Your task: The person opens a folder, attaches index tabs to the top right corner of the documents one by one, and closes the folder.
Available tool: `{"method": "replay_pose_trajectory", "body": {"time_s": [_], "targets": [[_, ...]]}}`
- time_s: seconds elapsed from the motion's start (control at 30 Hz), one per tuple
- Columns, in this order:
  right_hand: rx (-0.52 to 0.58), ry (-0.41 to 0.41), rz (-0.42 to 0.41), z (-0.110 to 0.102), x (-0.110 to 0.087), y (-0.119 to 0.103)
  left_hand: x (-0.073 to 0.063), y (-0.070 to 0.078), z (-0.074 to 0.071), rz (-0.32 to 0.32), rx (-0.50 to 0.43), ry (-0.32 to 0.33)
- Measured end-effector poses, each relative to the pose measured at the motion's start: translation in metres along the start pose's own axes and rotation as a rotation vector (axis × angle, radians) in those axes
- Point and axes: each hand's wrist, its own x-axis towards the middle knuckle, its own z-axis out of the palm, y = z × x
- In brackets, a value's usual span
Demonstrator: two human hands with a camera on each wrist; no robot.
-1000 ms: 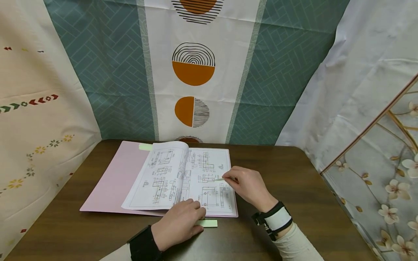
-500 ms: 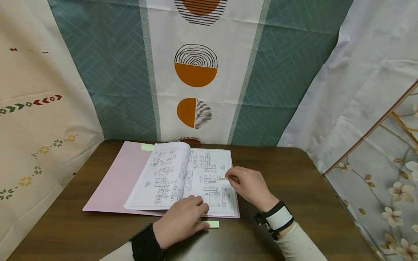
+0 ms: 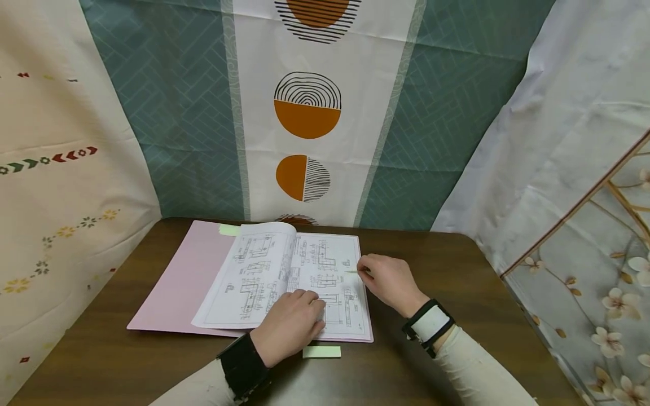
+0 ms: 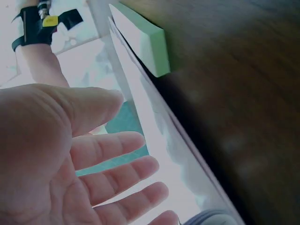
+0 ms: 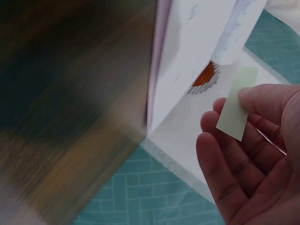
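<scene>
My right hand (image 3: 388,280) pinches a pale green sticky note (image 5: 234,117) between thumb and fingers, over the right edge of an open booklet (image 3: 332,254) of technical drawings. My left hand (image 3: 289,324) is over the lower part of the pages, its fingers apart and relaxed in the left wrist view, holding nothing. Just below the booklet's front edge lies a small pad of green sticky notes (image 3: 322,352), apart from the left hand. A pink cover (image 3: 172,287) spreads out under the left page, with another green sticky note (image 3: 229,229) at its top.
The booklet lies on a dark brown wooden table (image 3: 426,254). Behind it hangs a patterned curtain (image 3: 193,113) with orange half circles. Light floral cloths hang at both sides.
My left hand has moved off the sticky note pad and up over the page. My right hand has shifted slightly up and right with its sticky note.
</scene>
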Motion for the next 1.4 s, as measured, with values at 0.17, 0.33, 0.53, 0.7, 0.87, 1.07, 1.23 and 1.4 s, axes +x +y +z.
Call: {"method": "replay_pose_trajectory", "body": {"time_s": [0.17,0.33,0.53,0.7,0.87,1.07,1.23,1.4], "targets": [[0.001,0.013,0.005,0.005,0.010,0.010,-0.001,-0.001,-0.001,-0.024,-0.030,-0.056],[-0.009,0.026,0.020,0.016,0.016,0.023,0.000,0.000,0.001,-0.020,-0.015,-0.075],[-0.001,0.049,0.007,0.028,0.020,0.041,-0.001,0.001,0.005,0.034,0.039,-0.077],[-0.007,0.084,-0.005,0.036,0.028,0.051,-0.001,-0.001,0.006,0.042,0.051,-0.077],[-0.019,0.091,0.009,0.043,0.035,0.058,-0.002,0.000,0.006,0.025,0.047,-0.101],[-0.038,0.086,0.022,0.049,0.042,0.062,-0.003,0.001,0.008,0.017,0.055,-0.121],[-0.057,0.085,0.013,0.050,0.054,0.063,-0.003,0.001,0.007,0.011,0.059,-0.107],[-0.094,0.058,0.015,0.050,0.061,0.066,-0.004,0.002,0.005,0.027,0.052,-0.094]]}}
